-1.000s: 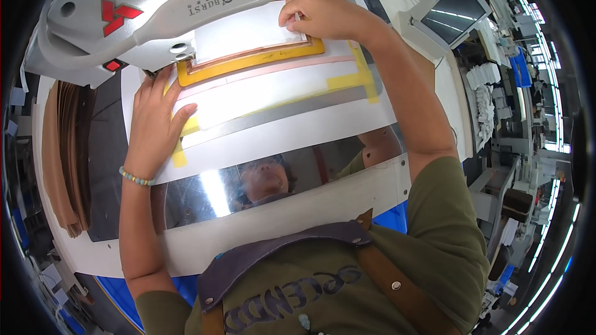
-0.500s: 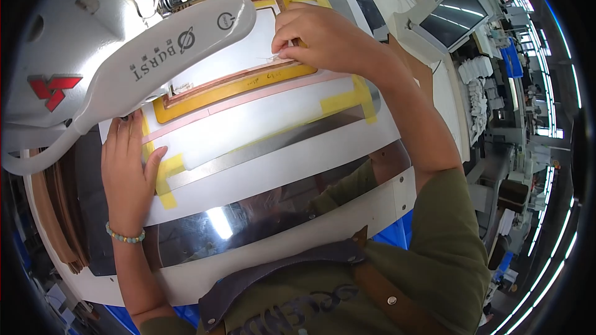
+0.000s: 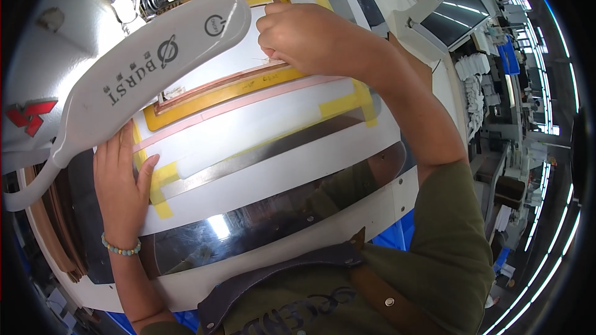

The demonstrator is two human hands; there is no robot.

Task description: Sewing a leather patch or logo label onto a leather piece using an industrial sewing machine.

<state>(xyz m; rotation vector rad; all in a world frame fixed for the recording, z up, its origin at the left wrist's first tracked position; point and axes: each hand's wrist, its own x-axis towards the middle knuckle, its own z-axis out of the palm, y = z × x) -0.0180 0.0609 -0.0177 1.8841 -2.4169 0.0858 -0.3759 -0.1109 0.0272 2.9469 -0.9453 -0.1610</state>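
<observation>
My left hand [image 3: 119, 183] lies flat at the left edge of a white sheet [image 3: 248, 130], fingers together and thumb apart near yellow tape [image 3: 162, 187]. Part of its fingertips is hidden by the white lamp head. My right hand [image 3: 295, 37] is closed over the right part of a yellow frame [image 3: 230, 96] lying on the sheet. Thin threads show just below its curled fingers, but whatever is in them is hidden. A brown inner border runs inside the frame, and a pink strip [image 3: 242, 104] lies along its near side.
The white lamp head [image 3: 149, 62] juts over the work from the left, close to the machine body [image 3: 37, 56]. Metal machine parts stand at the back. A shiny dark plate [image 3: 267, 220] lies in front of the sheet. At the right is a screen [image 3: 453, 15] on a pale mount.
My right fingers have curled further in, turning from a visible fingertip pinch into a closed hand. The view has shifted slightly; my left hand stays flat at the sheet's edge.
</observation>
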